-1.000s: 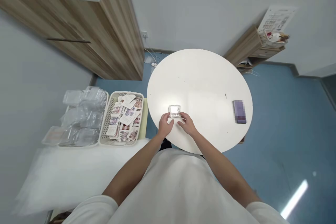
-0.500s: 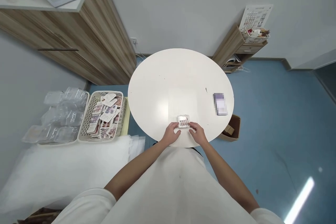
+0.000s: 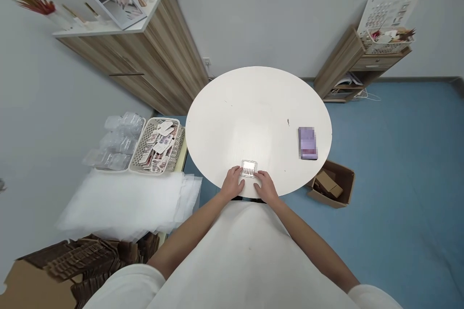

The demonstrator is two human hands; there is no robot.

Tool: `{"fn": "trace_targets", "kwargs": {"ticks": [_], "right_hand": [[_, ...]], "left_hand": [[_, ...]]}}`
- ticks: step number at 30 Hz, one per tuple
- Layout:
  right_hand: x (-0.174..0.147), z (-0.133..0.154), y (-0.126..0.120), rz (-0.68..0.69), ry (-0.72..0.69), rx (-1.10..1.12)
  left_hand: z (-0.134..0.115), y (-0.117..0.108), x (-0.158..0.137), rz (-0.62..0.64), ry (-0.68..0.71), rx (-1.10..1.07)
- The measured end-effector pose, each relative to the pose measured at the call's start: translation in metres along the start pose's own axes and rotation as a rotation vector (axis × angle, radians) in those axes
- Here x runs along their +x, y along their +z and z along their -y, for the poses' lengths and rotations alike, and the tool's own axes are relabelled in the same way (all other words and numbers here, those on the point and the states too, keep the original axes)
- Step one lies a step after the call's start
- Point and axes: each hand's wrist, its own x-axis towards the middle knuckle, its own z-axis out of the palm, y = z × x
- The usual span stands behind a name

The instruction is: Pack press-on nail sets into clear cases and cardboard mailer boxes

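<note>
A small clear plastic case [image 3: 249, 168] holding a row of what look like press-on nails lies on the white oval table [image 3: 261, 106], close to its front edge. My left hand [image 3: 232, 183] is at the case's left side, its fingertips against the edge and its thumb spread away below. At the opposite side, my right hand [image 3: 266, 187] touches the right edge with its fingertips, thumb also apart. Both hands are open, with the case lying between them. A purple stack [image 3: 308, 143], partly pixelated, sits at the table's right.
Left of the table stand a basket of printed cards [image 3: 155, 147] and a heap of clear plastic boxes [image 3: 121, 140]. White sheets [image 3: 126, 200] lie in front of them, with folded brown cardboard [image 3: 83, 265] nearer me. An open carton [image 3: 332, 183] stands on the floor at right.
The view has shifted, bringing more of the left cabinet top, the cardboard and the carton into sight. My hands stay at the two sides of the case, with little visible movement.
</note>
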Motion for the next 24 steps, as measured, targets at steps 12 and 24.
{"fn": "trace_targets", "kwargs": {"ticks": [12,24], "right_hand": [[-0.029,-0.004,0.023,-0.183,0.433,0.724],[-0.009,0.002,0.047,-0.484,0.371,0.996]], "left_hand": [[0.006,-0.011,0.020,0.214,0.228,0.123],[0.002,-0.015,0.035,0.265,0.220,0.208]]}}
